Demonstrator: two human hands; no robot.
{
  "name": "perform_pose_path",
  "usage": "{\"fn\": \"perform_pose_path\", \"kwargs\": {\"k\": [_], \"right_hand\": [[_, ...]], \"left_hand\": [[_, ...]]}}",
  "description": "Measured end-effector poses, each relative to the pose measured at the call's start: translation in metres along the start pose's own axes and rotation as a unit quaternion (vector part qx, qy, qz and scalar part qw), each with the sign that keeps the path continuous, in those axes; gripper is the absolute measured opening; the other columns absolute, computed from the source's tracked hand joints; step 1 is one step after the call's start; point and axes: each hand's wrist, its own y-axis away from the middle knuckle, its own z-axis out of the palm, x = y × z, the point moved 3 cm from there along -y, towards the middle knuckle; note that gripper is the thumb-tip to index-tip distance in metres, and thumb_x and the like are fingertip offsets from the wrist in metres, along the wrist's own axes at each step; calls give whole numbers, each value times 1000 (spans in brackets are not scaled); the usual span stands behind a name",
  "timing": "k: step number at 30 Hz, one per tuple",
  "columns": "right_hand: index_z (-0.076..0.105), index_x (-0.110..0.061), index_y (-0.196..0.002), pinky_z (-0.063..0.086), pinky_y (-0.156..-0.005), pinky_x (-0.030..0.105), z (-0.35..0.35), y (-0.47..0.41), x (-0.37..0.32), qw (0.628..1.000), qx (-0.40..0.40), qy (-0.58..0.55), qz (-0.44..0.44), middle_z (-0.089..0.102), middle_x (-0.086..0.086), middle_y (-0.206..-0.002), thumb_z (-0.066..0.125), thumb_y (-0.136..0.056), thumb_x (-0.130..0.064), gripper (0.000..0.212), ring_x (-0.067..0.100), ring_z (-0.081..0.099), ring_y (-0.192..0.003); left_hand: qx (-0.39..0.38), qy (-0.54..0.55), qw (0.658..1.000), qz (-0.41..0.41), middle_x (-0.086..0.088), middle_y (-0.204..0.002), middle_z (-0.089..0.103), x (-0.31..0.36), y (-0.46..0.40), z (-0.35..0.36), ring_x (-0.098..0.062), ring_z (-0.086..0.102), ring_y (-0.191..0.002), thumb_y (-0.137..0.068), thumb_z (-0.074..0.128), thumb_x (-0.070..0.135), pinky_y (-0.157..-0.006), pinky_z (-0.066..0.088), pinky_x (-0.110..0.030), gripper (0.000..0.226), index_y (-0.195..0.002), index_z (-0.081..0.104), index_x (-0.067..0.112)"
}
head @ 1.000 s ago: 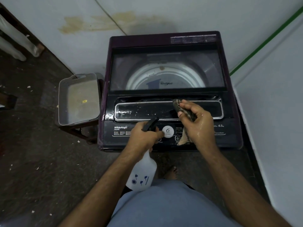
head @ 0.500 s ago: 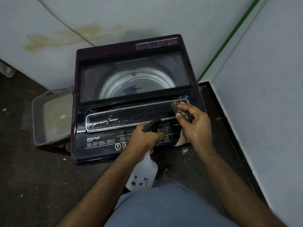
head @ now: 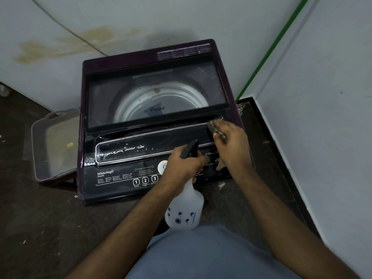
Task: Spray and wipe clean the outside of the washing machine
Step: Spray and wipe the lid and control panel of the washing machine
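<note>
The washing machine (head: 157,121) stands directly in front of the person, in a corner of the room. On its top, a glossy wet strip (head: 153,147) is seen between the glass lid (head: 157,93) and the control panel (head: 124,176); its long axis runs from left to right. The right hand (head: 231,143) is placed at the right end of this strip and a dark cloth (head: 216,130) is gripped in it. The left hand (head: 185,164) is closed around the neck of a white spray bottle (head: 185,210), just beside the right hand. The droplets lie mostly toward the left end, so a wipe leftward along the strip is probably needed, and the right hand is the nearer one. A grey tray (head: 54,143) is seen beside the machine on the left, on a dark floor (head: 40,218), with stained pale walls (head: 60,37) behind.
</note>
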Motion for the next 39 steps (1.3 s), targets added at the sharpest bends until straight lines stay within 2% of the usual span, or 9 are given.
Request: {"fn": "perform_pose_path", "kwargs": {"k": [5,9,14,17,20,23,29,33,39], "right_hand": [[67,-18,-134,47,-105,37,49,1,-12,981,-99,83,-141,61,1,-137,62,-97,-2,41,24,44,-123],[69,-23,-132,34,-103,26,28,11,6,964,-139,94,-206,60,-4,-138,58,-93,4,49,15,39,-116],[73,-22,-126,33,-100,18,41,-24,-3,985,-57,112,-122,65,-3,-127,54,-96,1,42,18,42,-113],[73,-20,-126,21,-103,3,57,-9,-19,965,-143,99,-199,65,0,-129,54,-96,-4,39,12,37,-111],[72,-23,-128,36,-102,22,38,1,-8,942,-179,96,-268,65,-4,-132,53,-93,-2,45,23,45,-111],[74,-23,-124,47,-98,40,45,-26,-8,970,-123,96,-187,67,-3,-126,55,-90,9,50,29,48,-108],[73,-24,-127,35,-102,30,73,-8,-30,911,-241,110,-316,63,-6,-131,57,-95,0,43,25,48,-113],[75,-22,-122,29,-100,16,72,-32,-29,946,-186,103,-245,67,-3,-121,56,-91,4,44,30,51,-108],[74,-23,-125,29,-102,25,96,-4,-59,895,-279,109,-330,64,-5,-130,60,-90,8,49,22,45,-115]], "left_hand": [[27,18,999,-1,-9,-68,59,-12,0,-12,-21,57,-61,-88,74,5,-43,40,-24,12,-82,65,7],[40,30,998,-27,-7,-71,63,-21,-1,-22,-17,58,-61,-89,76,10,-45,43,-25,10,-86,67,9],[60,43,997,-28,-5,-67,62,-29,-2,-31,-16,57,-56,-89,78,14,-44,43,-24,14,-83,66,11],[56,49,997,-20,-6,-65,60,-31,2,-35,-18,54,-54,-89,77,13,-44,41,-26,15,-82,65,9],[63,52,996,-23,-6,-65,61,-30,4,-45,-19,56,-59,-91,76,13,-49,42,-28,16,-79,66,11],[77,68,994,-28,-9,-67,61,-30,5,-57,-19,56,-59,-92,76,13,-45,42,-26,17,-80,65,11],[77,68,994,-30,-8,-71,64,-38,13,-71,-18,59,-62,-92,78,18,-44,42,-26,14,-87,67,9],[94,108,988,-49,-7,-76,67,-49,16,-86,-17,62,-68,-90,79,17,-45,42,-26,15,-85,67,11],[111,113,986,-50,-7,-62,61,-57,18,-98,-20,58,-59,-89,80,16,-44,41,-27,18,-78,67,10]]}}
